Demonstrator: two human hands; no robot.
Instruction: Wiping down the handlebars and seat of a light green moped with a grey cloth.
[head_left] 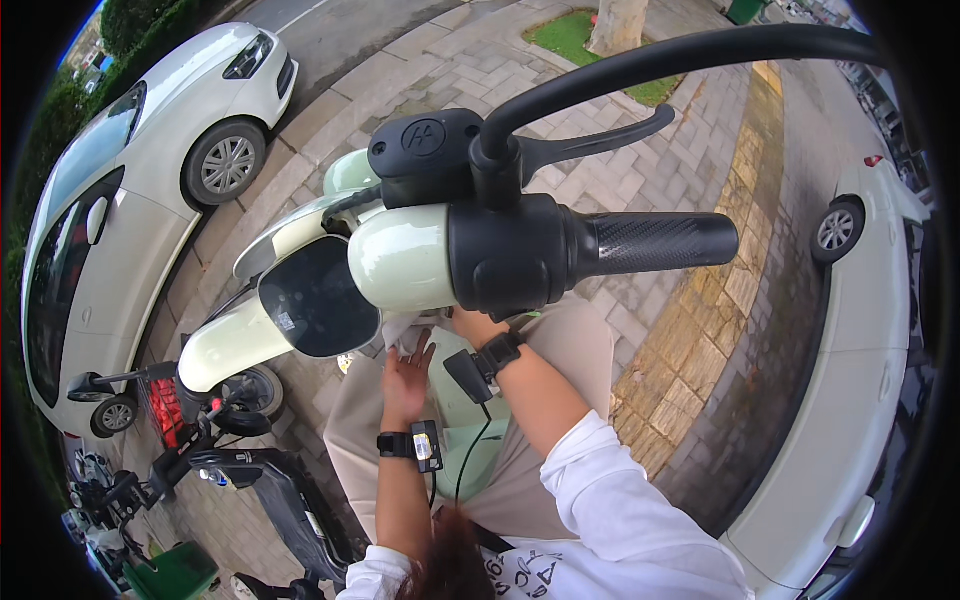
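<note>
A pale green scooter's handlebar spreads across the view, with a black right grip [655, 243], a brake lever [600, 140] and a dark oval display [318, 297]. Below the display my left hand [405, 385] is raised palm up, its visible fingers apart. Some crumpled white material, maybe a cloth or tissue [402, 328], shows just beyond its fingertips; whether they touch is unclear. My right hand [475, 325] reaches under the handlebar beside the pale green front panel [455, 370]. Its fingers are hidden there. Both wrists wear black straps with small cabled devices.
A black mirror stem [690, 45] arches over the right grip. White cars stand at the left [150, 190] and right [850, 370]. Another two-wheeler [285, 500] is parked close by at lower left. Brick paving [640, 280] lies around the scooter.
</note>
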